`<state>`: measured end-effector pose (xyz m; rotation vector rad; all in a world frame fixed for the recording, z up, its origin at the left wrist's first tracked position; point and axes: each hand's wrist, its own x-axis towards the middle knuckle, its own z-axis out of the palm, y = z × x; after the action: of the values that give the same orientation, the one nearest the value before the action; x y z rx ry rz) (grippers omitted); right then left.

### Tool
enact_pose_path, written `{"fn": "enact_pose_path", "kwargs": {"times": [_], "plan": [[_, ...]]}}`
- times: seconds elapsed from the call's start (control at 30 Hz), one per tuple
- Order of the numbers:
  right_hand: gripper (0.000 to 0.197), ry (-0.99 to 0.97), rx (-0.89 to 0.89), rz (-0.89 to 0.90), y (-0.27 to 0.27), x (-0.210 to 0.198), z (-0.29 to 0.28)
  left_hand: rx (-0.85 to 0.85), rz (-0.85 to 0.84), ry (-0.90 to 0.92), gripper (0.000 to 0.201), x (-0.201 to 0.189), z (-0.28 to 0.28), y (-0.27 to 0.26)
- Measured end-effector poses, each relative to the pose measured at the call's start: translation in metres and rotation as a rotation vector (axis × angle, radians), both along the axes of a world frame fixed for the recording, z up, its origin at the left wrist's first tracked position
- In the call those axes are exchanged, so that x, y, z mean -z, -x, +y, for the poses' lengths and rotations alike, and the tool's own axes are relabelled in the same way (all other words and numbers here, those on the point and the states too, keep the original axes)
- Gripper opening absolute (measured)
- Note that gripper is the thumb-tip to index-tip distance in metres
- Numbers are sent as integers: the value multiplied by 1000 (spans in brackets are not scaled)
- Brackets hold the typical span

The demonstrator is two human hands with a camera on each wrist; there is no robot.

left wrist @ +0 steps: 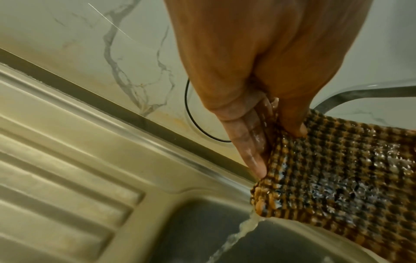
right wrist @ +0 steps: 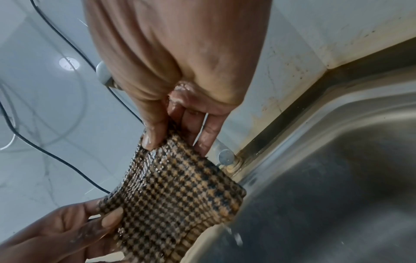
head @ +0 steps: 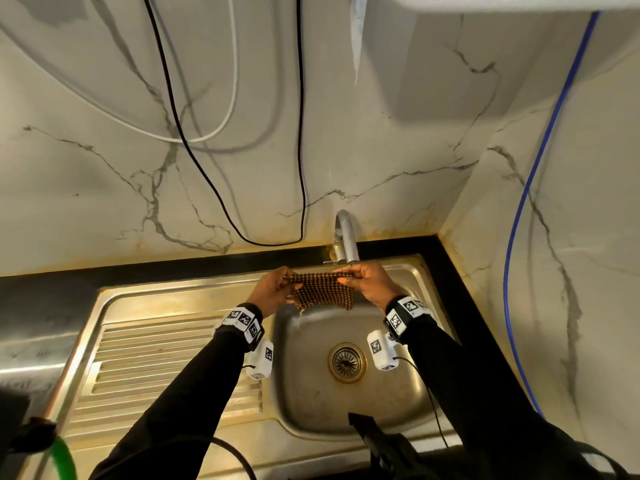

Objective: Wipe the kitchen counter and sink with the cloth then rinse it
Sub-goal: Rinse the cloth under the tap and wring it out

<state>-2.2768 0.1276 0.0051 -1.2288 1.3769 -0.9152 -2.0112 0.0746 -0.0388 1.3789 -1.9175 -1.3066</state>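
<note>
A wet brown-and-black checked cloth (head: 323, 289) (left wrist: 337, 174) (right wrist: 180, 201) hangs stretched between both hands over the back of the steel sink basin (head: 304, 344), just below the tap spout (head: 346, 237). My left hand (head: 273, 289) (left wrist: 265, 113) pinches its left edge between thumb and fingers. My right hand (head: 369, 282) (right wrist: 178, 124) pinches the right top corner the same way. Water shines on the cloth and a thin stream (left wrist: 236, 236) runs off its lower corner into the basin. The drain (head: 347, 362) lies below.
A ribbed steel draining board (head: 166, 368) lies left of the basin, with black counter (head: 45, 299) beyond it. Marble walls close the back and right. Black and white cables (head: 301, 133) hang on the back wall; a blue hose (head: 540, 161) runs down the right wall.
</note>
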Motion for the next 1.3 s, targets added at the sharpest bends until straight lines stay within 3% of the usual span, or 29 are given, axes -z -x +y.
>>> {"fn": "enact_pose_path", "kwargs": {"times": [0.13,0.7,0.8,0.93,1.03,1.2,1.3], "plan": [[20,31,105,35,1,1,-3,3,-26,42,11,-1,0,3],[20,84,166,34,35,-9,8,91,4,41,18,-6,-6,39],[18,76,218,14,53,-10,11,169,47,51,25,-13,-8,60],[18,25,307,-110,83,-9,18,185,114,-41,14,-21,-5,97],[23,3,367,-172,94,-10,30,188,110,-50,18,-23,-1,113],[26,33,402,-175,99,-6,36,235,108,66,18,-25,6,114],[25,48,339,-185,83,-6,33,189,114,47,20,-23,3,96]]}}
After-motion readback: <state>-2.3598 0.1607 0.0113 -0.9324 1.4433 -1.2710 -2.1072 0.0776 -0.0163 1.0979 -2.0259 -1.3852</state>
